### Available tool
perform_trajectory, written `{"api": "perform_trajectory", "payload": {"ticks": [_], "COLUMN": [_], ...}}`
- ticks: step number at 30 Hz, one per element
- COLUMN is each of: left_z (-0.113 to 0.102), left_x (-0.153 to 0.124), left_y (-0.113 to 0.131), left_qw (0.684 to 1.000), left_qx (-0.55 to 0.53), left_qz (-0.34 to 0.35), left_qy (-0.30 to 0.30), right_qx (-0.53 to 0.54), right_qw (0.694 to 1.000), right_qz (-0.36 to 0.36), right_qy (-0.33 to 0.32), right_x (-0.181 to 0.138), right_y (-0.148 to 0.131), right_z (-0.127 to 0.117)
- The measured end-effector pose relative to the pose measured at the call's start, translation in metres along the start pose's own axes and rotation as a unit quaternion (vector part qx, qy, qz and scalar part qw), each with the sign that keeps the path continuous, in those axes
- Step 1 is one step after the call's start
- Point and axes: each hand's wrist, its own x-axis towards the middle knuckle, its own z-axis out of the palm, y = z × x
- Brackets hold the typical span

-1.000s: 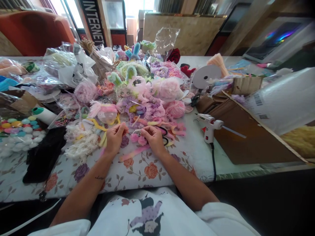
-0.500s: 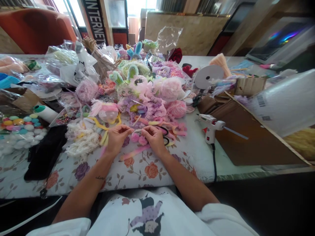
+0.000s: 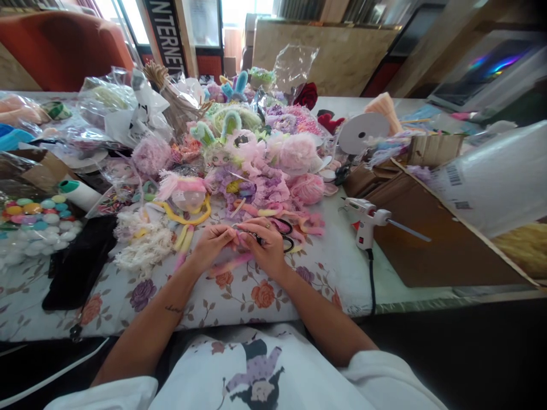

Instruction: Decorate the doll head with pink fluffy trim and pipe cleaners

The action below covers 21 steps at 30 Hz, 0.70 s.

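Observation:
My left hand (image 3: 210, 246) and my right hand (image 3: 265, 244) meet over the flowered tablecloth (image 3: 239, 296), fingertips pressed together around a small pink fluffy piece (image 3: 237, 239). What exactly each pinches is too small to name. A long pink fuzzy strip (image 3: 231, 264) lies under my hands. Black-handled scissors (image 3: 285, 234) rest just right of my right hand. A yellow fuzzy strip (image 3: 188, 218) curls to the left of my left hand.
A white hot glue gun (image 3: 364, 221) with a black cord lies to the right. Brown cardboard (image 3: 436, 239) sits beyond it. Heaps of pink and purple pompoms (image 3: 294, 154) fill the back. Coloured balls in a bag (image 3: 34, 222) and black cloth (image 3: 77, 267) lie left.
My hands have come closer together and lowered toward the cloth; the gap between the fingertips has closed over the small pink piece.

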Motion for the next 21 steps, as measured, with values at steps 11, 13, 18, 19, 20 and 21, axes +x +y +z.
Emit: {"api": "perform_trajectory", "payload": {"ticks": [11,13,18,19,20,21], "left_z": [-0.0008,-0.0005,-0.0015,-0.0015,-0.0014,-0.0011], "left_x": [0.0005,0.0008,0.0015,0.0014,0.0012,0.0009], "left_y": [0.0010,0.0015,0.0010,0.0016,0.0026,0.0039], "left_qw": [0.999,0.999,0.998,0.998,0.998,0.997], "left_qx": [0.022,0.020,0.033,0.037,0.041,0.044], "left_qz": [-0.027,-0.033,-0.031,-0.032,-0.035,-0.040], "left_qy": [-0.036,-0.033,-0.034,-0.037,-0.040,-0.041], "right_qx": [0.012,0.004,0.002,0.007,0.013,0.017], "right_qw": [0.999,0.999,0.999,0.999,0.999,0.999], "right_qz": [-0.030,-0.034,-0.026,-0.025,-0.025,-0.025], "right_qy": [-0.013,-0.013,-0.018,-0.022,-0.028,-0.032], "right_x": [0.0001,0.0000,0.0003,0.0005,0.0006,0.0007], "right_y": [-0.0026,-0.0031,-0.0036,-0.0036,-0.0036,-0.0037], "right_z": [0.0012,0.0015,0.0011,0.0008,0.0005,0.0002]}}
